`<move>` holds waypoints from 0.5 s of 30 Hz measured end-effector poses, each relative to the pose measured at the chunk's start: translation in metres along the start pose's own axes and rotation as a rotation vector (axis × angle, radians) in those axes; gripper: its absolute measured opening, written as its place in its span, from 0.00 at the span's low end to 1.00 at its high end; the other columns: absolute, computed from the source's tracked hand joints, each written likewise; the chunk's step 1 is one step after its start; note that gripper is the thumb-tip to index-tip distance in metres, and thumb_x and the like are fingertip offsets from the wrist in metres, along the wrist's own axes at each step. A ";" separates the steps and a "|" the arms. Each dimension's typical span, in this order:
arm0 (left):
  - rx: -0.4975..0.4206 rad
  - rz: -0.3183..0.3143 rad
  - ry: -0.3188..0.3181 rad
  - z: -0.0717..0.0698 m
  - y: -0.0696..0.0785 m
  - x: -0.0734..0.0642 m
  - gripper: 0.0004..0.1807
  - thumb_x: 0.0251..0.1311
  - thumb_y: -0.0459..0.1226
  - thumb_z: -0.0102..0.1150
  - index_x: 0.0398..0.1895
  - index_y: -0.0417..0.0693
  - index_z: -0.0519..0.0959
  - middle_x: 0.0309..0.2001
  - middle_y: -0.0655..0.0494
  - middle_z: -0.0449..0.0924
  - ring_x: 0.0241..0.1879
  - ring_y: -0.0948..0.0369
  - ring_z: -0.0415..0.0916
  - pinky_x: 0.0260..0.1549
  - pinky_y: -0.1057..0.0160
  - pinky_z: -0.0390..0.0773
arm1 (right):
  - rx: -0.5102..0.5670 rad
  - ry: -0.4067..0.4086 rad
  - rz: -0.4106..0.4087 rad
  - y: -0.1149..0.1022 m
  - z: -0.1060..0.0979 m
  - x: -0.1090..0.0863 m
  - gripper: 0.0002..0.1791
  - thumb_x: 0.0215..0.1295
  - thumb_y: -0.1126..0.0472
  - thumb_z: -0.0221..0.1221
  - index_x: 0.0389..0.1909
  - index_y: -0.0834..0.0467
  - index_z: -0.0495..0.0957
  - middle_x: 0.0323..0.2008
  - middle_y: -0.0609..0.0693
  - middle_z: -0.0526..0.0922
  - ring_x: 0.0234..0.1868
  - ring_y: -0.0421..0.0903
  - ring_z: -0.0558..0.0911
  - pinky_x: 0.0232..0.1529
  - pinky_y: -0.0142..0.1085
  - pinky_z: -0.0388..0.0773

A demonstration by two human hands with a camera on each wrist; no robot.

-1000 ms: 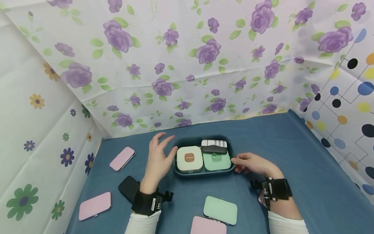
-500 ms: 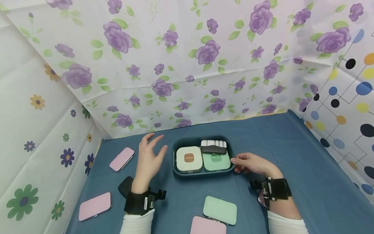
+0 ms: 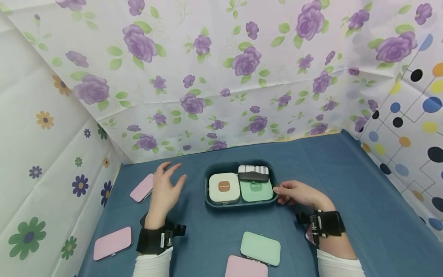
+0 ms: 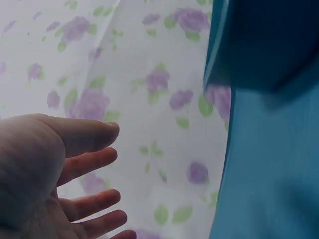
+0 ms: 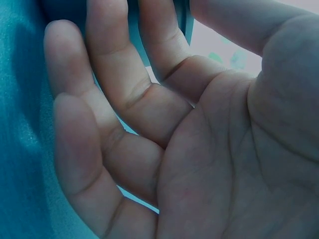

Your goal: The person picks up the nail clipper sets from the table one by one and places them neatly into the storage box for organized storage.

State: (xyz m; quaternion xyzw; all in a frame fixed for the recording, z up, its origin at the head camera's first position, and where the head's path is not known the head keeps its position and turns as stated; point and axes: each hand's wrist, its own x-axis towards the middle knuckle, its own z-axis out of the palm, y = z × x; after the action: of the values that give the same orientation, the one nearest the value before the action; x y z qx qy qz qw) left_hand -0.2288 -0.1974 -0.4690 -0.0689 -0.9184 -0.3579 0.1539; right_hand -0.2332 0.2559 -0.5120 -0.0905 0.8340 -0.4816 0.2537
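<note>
A dark blue tray with rounded corners stands mid-table. In it lie a cream square case with a brown label and a green square case. A small case, striped white above and black below, lies over the green one's back part. My right hand pinches the tray's right rim, thumb on top; in the right wrist view its fingers curl against the tray wall. My left hand hovers left of the tray, holding nothing, fingers spread and loosely bent. It partly covers a pink flat case.
Another pink flat case lies at the left. In front of the tray are a green flat case and a pink one. A pinkish object shows partly beneath the right wrist. Flowered sheets form the back wall.
My left hand has moved left, away from the tray, and now overlaps the upper pink case and hides most of the black one. The right hand and the tray have stayed put.
</note>
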 end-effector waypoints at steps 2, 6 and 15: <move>0.025 -0.026 -0.014 -0.004 -0.010 -0.001 0.26 0.74 0.37 0.67 0.71 0.37 0.78 0.75 0.30 0.63 0.73 0.33 0.60 0.70 0.32 0.59 | -0.001 -0.001 0.002 0.000 0.000 0.000 0.22 0.83 0.44 0.56 0.41 0.60 0.81 0.39 0.53 0.88 0.45 0.50 0.86 0.47 0.45 0.79; 0.075 -0.116 -0.059 -0.017 -0.031 -0.004 0.28 0.76 0.39 0.64 0.74 0.35 0.74 0.74 0.27 0.61 0.73 0.31 0.60 0.69 0.32 0.60 | -0.007 -0.002 0.002 -0.001 0.000 0.000 0.22 0.83 0.44 0.56 0.42 0.61 0.81 0.39 0.54 0.88 0.45 0.50 0.86 0.47 0.45 0.80; 0.100 -0.310 -0.236 -0.043 -0.083 -0.008 0.37 0.79 0.42 0.57 0.81 0.30 0.60 0.79 0.21 0.50 0.78 0.27 0.49 0.75 0.30 0.50 | -0.010 0.002 -0.003 0.001 0.001 0.001 0.22 0.83 0.43 0.57 0.41 0.60 0.81 0.39 0.53 0.88 0.45 0.50 0.86 0.47 0.45 0.80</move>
State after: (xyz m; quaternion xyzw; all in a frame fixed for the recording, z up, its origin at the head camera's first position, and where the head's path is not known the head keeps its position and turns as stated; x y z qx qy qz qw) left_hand -0.2310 -0.2878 -0.4948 0.0393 -0.9463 -0.3209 -0.0084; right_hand -0.2337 0.2554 -0.5130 -0.0925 0.8365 -0.4779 0.2516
